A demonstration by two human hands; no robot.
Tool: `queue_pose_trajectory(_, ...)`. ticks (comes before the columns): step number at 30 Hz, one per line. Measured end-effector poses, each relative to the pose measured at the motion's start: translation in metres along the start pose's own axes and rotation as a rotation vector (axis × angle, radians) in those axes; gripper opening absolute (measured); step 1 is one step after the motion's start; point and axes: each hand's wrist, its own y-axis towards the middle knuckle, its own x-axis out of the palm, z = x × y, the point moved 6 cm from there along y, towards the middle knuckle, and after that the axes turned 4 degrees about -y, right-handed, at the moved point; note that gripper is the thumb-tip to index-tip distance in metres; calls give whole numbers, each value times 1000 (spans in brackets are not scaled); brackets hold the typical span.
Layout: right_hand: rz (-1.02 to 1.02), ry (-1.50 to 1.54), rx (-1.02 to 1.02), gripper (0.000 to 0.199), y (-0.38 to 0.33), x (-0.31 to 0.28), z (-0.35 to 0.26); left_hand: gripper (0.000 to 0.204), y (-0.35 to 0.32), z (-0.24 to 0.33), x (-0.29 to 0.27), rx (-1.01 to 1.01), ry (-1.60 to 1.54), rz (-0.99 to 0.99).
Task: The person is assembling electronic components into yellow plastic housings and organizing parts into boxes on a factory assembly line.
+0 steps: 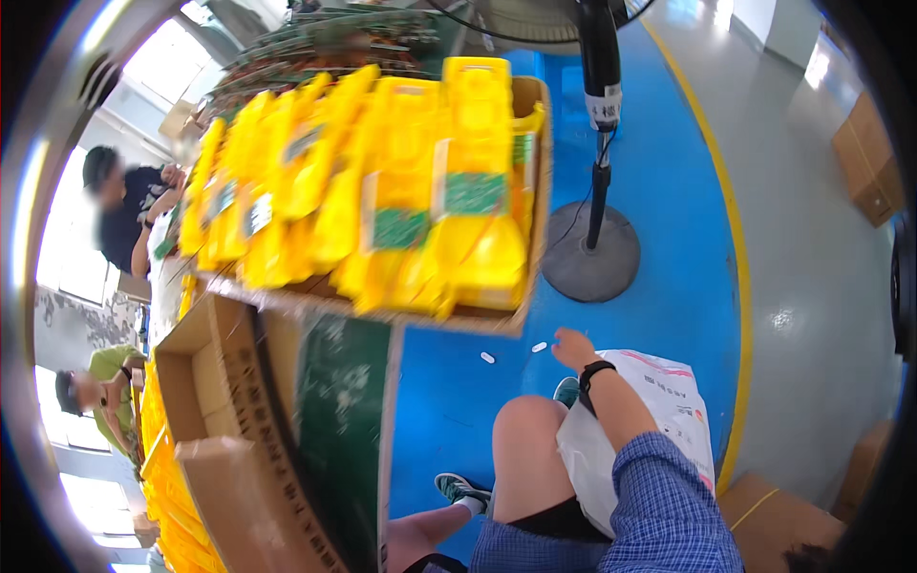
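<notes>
My right hand (574, 350) reaches out over the blue floor, a dark band round its wrist and a checked sleeve on its arm. Its fingers look curled in; whether anything is inside them is hidden. Close to the fingertips is a small white oval piece (540, 348), and a second white piece (488, 358) lies farther left; both seem to be on the floor. Under my right forearm is a white plastic bag (673, 392) with printing, beside my bare knee. My left hand is out of the picture. Ahead, yellow plastic holders (478, 205) with green circuit boards fill a carton (537, 191).
An opened cardboard box (205, 372) rests at left by a dark green bench top (344, 430). A fan stand (592, 253) rises from the floor ahead. Cartons (778, 520) stand at right, past a yellow floor line (735, 258). Two people (129, 205) work at far left.
</notes>
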Motion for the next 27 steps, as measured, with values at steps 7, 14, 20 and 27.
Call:
queue_pose_trajectory(7,-24,-26,41,26,44,78,73,40,130,-31,-2,-237,593,533)
queue_pose_trajectory(14,150,-202,18,8,101,159,107,41,234,-68,52,-191,712,406)
queue_pose_trajectory(20,179,-295,-70,14,122,205,124,43,275,-120,83,-211,738,321)
queue_pose_trajectory(27,54,-222,-255,7,121,236,115,44,274,-153,86,-301,739,284)
